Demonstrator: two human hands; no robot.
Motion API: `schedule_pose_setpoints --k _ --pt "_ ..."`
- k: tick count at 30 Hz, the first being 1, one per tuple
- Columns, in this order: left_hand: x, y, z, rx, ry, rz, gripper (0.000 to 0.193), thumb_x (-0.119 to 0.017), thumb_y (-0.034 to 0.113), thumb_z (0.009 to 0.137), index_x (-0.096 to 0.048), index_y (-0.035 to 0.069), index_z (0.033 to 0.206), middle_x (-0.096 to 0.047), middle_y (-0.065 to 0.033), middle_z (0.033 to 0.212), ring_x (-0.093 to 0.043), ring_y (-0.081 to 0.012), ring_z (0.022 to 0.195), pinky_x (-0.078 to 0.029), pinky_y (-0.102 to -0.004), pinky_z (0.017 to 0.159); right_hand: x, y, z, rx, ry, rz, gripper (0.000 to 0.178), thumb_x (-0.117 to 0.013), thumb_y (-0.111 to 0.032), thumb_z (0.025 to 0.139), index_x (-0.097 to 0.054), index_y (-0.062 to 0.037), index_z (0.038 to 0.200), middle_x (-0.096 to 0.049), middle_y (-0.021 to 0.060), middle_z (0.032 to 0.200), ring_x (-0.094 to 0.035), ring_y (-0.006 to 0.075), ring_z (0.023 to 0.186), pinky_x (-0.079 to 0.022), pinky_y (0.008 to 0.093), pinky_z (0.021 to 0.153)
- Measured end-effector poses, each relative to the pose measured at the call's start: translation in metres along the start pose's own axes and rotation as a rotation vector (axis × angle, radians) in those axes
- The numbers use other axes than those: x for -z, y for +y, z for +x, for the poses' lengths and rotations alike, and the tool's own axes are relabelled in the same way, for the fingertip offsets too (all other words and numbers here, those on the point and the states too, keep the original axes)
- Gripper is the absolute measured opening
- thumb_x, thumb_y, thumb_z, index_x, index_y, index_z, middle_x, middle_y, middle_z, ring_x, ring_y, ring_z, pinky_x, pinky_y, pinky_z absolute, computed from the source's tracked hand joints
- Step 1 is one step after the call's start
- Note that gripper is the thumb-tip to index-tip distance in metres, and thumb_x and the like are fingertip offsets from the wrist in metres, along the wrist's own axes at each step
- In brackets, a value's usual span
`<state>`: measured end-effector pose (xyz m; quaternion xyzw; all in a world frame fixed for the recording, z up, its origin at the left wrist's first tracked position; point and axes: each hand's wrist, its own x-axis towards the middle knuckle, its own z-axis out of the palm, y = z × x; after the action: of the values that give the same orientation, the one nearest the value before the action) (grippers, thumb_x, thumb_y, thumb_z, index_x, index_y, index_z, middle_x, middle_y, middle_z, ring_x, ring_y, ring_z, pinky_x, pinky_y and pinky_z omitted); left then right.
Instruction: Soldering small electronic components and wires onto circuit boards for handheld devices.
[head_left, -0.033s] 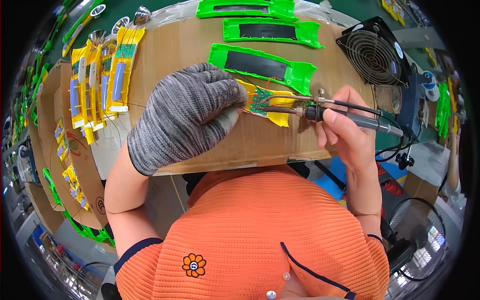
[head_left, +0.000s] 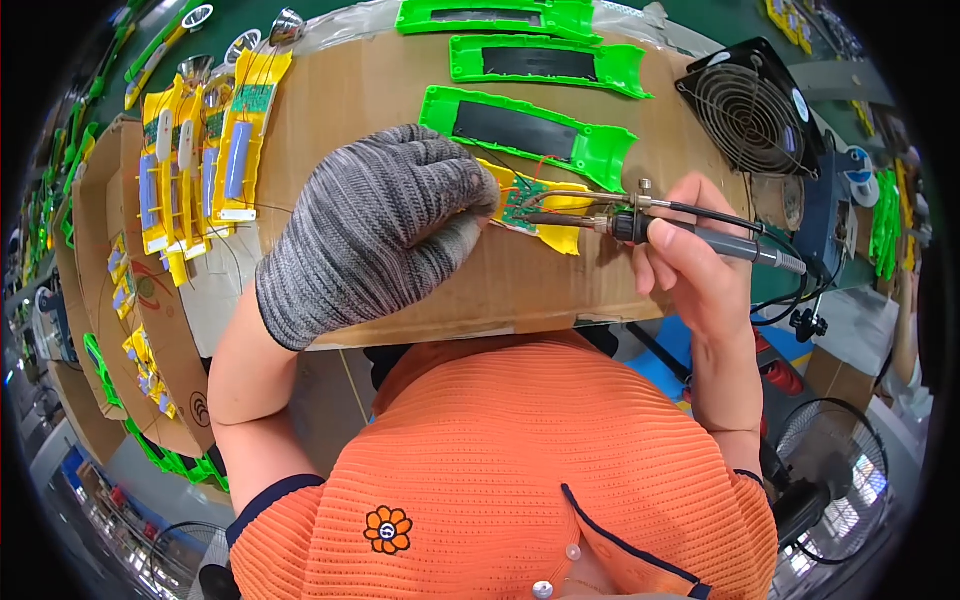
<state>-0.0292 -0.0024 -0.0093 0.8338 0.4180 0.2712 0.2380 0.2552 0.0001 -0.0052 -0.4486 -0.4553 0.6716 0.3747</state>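
My left hand (head_left: 370,235), in a grey striped knit glove, is closed around the left end of a yellow plastic housing (head_left: 561,238). The glove hides that end of it. A small green circuit board (head_left: 513,210) with thin red and dark wires sits in the housing. My bare right hand (head_left: 700,265) grips a soldering iron (head_left: 725,243) with a thin metal feed tube (head_left: 575,198) clamped alongside. Its tip is at the board, though contact is too small to tell. Just beyond lies a green shell (head_left: 515,130) with a black inner panel.
Two more green shells (head_left: 535,65) lie farther back on the brown board (head_left: 350,95). Several yellow housings (head_left: 240,150) with blue cells stand at left, beside a cardboard box (head_left: 165,310) of parts. A black fan (head_left: 748,110) and a solder spool (head_left: 857,165) are at right.
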Motion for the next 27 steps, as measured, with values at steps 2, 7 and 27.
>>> schedule_pose_setpoints --k 2,7,27 --pt "0.0 -0.002 0.0 -0.016 0.001 -0.009 0.023 -0.075 0.001 0.073 -0.067 0.008 0.093 -0.067 -0.0107 0.089 -0.066 -0.0311 0.086 -0.054 -0.0386 0.076 0.0 0.0 0.002 -0.013 0.011 0.026 0.014 -0.06 -0.003 0.088 -0.047 -0.0004 0.093 -0.053 0.0062 0.065 -0.046 0.0099 0.047 -0.046 0.0269 0.047" --pt "-0.001 -0.007 0.001 -0.02 -0.005 -0.095 0.022 -0.074 0.001 0.073 -0.066 0.008 0.092 -0.066 -0.0099 0.088 -0.066 -0.0305 0.084 -0.054 -0.0376 0.076 0.007 -0.001 0.008 -0.057 -0.019 -0.014 0.016 -0.062 -0.005 0.087 -0.047 -0.0002 0.093 -0.057 0.011 0.071 -0.047 0.0099 0.047 -0.046 0.0262 0.046" --pt "-0.004 -0.009 0.005 -0.085 0.011 -0.063 0.02 -0.075 0.003 0.072 -0.067 0.007 0.09 -0.067 -0.0093 0.089 -0.065 -0.0305 0.084 -0.053 -0.0388 0.075 0.019 -0.007 0.006 0.001 -0.083 0.083 0.02 -0.067 -0.006 0.085 -0.05 -0.0009 0.095 -0.063 0.0137 0.078 -0.052 0.0114 0.052 -0.046 0.0259 0.049"
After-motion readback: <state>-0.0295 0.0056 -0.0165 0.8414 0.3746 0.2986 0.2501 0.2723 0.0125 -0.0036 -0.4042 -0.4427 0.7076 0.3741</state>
